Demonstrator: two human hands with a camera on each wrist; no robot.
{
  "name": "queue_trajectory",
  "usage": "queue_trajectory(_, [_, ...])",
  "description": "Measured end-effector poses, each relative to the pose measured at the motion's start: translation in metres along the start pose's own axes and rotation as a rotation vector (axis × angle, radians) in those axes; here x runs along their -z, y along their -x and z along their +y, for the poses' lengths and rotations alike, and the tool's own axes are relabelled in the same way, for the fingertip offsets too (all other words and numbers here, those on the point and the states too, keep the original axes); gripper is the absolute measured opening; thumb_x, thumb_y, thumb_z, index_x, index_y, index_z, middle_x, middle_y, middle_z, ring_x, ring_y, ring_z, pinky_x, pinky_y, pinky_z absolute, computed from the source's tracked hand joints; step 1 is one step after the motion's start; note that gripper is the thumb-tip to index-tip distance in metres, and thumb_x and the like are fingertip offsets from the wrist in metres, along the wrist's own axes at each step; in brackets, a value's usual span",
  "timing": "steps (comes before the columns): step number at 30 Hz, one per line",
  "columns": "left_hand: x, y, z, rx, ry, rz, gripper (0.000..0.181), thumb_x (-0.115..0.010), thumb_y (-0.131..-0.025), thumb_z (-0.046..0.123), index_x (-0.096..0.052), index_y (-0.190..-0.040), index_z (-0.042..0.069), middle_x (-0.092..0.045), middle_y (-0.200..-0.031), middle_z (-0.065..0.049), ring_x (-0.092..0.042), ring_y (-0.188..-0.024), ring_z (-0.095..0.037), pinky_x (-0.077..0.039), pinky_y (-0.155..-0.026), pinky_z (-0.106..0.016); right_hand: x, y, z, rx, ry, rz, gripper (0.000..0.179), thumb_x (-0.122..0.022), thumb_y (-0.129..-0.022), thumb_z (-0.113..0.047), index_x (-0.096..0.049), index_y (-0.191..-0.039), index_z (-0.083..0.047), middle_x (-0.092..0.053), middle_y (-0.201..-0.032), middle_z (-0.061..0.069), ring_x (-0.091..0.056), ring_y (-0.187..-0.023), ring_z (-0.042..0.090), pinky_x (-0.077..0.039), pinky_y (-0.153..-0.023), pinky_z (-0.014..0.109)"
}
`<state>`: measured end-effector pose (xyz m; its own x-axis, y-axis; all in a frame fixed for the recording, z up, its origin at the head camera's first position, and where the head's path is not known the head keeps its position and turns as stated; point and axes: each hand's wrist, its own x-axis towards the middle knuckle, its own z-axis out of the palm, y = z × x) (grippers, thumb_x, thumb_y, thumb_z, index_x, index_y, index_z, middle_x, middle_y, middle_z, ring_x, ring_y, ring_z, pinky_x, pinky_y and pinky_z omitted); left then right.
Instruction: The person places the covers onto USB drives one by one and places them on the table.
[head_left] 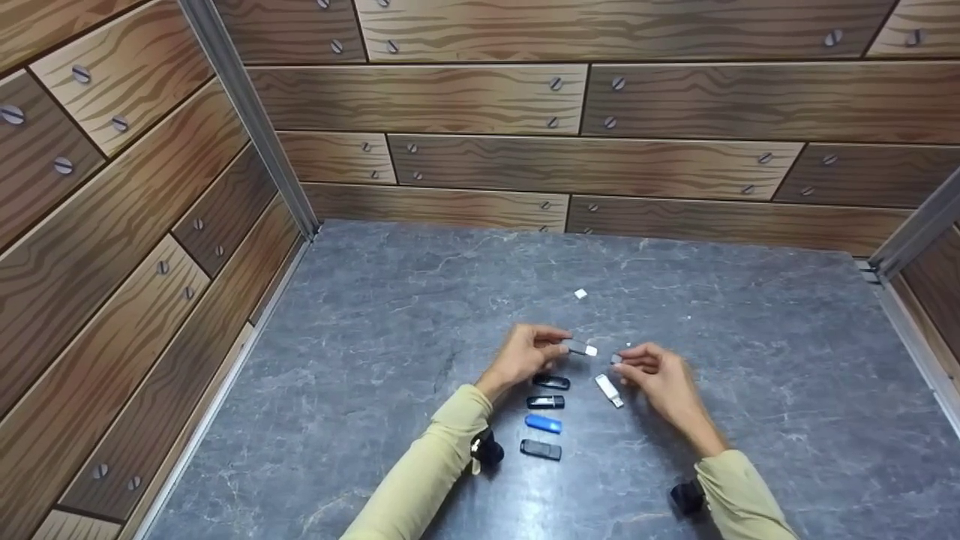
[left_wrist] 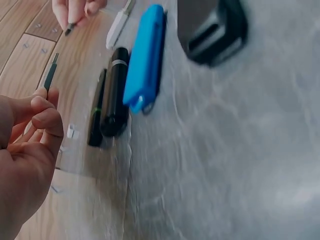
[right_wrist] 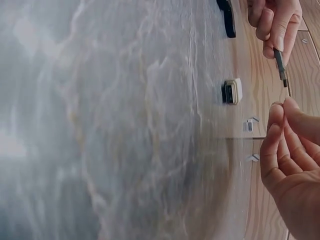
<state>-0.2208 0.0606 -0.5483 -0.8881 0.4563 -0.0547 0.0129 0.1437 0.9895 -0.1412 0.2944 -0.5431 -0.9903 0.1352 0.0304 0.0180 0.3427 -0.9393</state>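
My left hand [head_left: 523, 354] pinches a dark USB stick [head_left: 576, 346] between thumb and fingers, its bare metal connector pointing right. Facing it, a small gap away, my right hand [head_left: 664, 381] holds a small dark cap [head_left: 616, 359] at the fingertips; the left wrist view also shows this cap [left_wrist: 69, 30]. Between and below the hands lies a white USB stick [head_left: 609, 391], connector exposed. A column of sticks runs down beside the left wrist: a black one [head_left: 552, 382], a black one with a silver band [head_left: 546, 402], a blue one [head_left: 543, 424] and a dark grey one [head_left: 541, 450].
A small white cap [head_left: 580, 294] lies on the grey marbled tabletop [head_left: 420, 300], beyond the hands. Wood-patterned panels [head_left: 480, 97] wall the back and sides, with metal posts [head_left: 255, 112] at the corners.
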Motion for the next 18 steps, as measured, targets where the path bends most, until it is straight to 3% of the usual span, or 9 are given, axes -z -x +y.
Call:
queue_trajectory(3, [-0.003,0.002,0.001,-0.012,0.004,-0.025,0.027,-0.072,-0.096,0.000,-0.075,-0.122,-0.004,-0.075,-0.094,-0.030,-0.051,-0.053,-0.008,-0.042,-0.050,-0.017,-0.003,0.000,0.000,-0.004,-0.059,0.005,0.024,-0.077,-0.090,0.006,-0.070,-0.112,0.013,-0.079,-0.099,0.025,-0.073,-0.069,0.006,-0.062,-0.067,0.023])
queue_trajectory(6, [-0.005,0.004,0.000,-0.017,0.002,-0.036,0.027,-0.071,-0.096,0.000,-0.075,-0.122,-0.004,-0.068,-0.077,-0.022,-0.049,-0.051,-0.008,-0.038,-0.048,-0.017,-0.006,0.001,0.001,0.003,-0.121,0.004,0.023,-0.076,-0.089,0.010,-0.069,-0.111,0.015,-0.079,-0.096,0.024,-0.074,-0.070,0.008,-0.063,-0.068,0.024])
queue_trajectory(9, [-0.005,0.005,-0.002,-0.002,0.007,-0.037,0.027,-0.072,-0.096,0.000,-0.075,-0.122,-0.003,-0.062,-0.071,-0.013,-0.047,-0.050,-0.006,-0.036,-0.046,-0.017,-0.008,0.002,0.001,0.012,-0.150,-0.003,0.023,-0.076,-0.089,0.012,-0.069,-0.110,0.016,-0.079,-0.095,0.022,-0.075,-0.072,0.009,-0.064,-0.069,0.023])
queue_trajectory(12, [-0.005,0.006,-0.002,0.011,0.013,-0.043,0.027,-0.072,-0.096,0.001,-0.076,-0.122,0.000,-0.067,-0.075,-0.017,-0.048,-0.051,-0.005,-0.038,-0.046,-0.017,-0.009,0.003,0.002,0.021,-0.137,-0.014,0.023,-0.076,-0.088,0.011,-0.069,-0.110,0.015,-0.079,-0.097,0.022,-0.075,-0.075,0.008,-0.064,-0.072,0.023])
queue_trajectory(18, [-0.006,0.008,0.000,0.014,-0.011,-0.064,0.028,-0.073,-0.096,0.002,-0.076,-0.124,0.002,-0.076,-0.099,-0.032,-0.050,-0.051,-0.005,-0.041,-0.047,-0.016,-0.012,0.004,0.003,0.034,-0.078,-0.032,0.022,-0.078,-0.090,0.005,-0.071,-0.111,0.011,-0.078,-0.101,0.027,-0.073,-0.076,0.003,-0.063,-0.072,0.020])
